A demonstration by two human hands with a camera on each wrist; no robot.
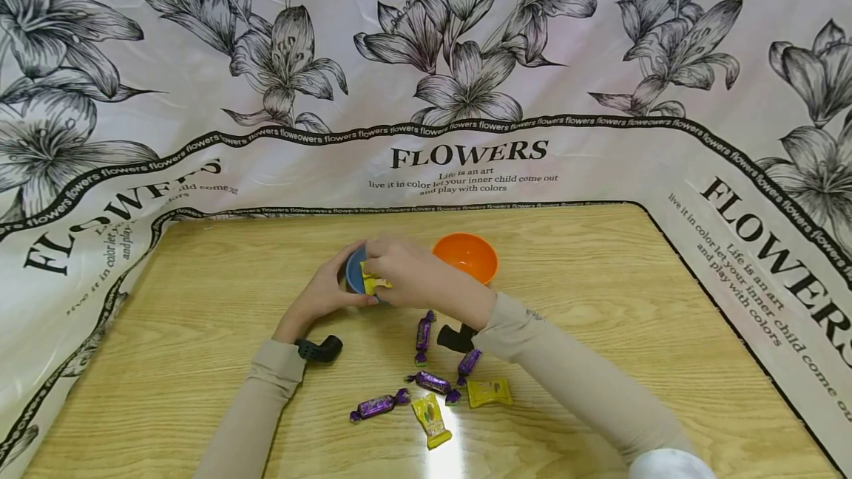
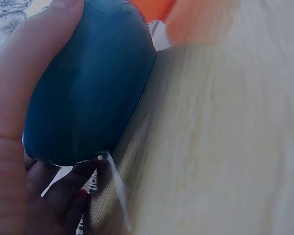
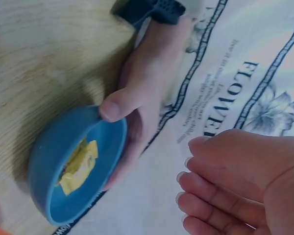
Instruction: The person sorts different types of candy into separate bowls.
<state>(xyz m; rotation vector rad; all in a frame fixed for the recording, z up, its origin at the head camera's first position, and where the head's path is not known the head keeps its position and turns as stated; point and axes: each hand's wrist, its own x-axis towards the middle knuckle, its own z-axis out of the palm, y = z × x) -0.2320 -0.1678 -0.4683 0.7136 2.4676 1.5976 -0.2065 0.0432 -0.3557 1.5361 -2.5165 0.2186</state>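
A blue bowl [image 1: 354, 272] is tilted in my left hand [image 1: 326, 290], which grips it with the thumb at the rim and the fingers around the far side. Inside lie yellow-wrapped candies [image 3: 79, 169]; how many cannot be told. Above the bowl's right side in the head view is my right hand [image 1: 406, 268]. The right wrist view shows its fingers [image 3: 210, 188] loosely bent beside the bowl, with nothing visible held. In the left wrist view, the bowl's outer wall [image 2: 93, 83] stands close to the wooden table.
An orange bowl [image 1: 466, 253] stands right of the blue one, partly behind my right forearm. Several purple-wrapped candies [image 1: 376, 406] and two yellow packets [image 1: 431, 421] lie nearer on the wooden table [image 1: 566, 265]. A flower-printed cloth [image 1: 466, 168] borders the table behind and at the sides.
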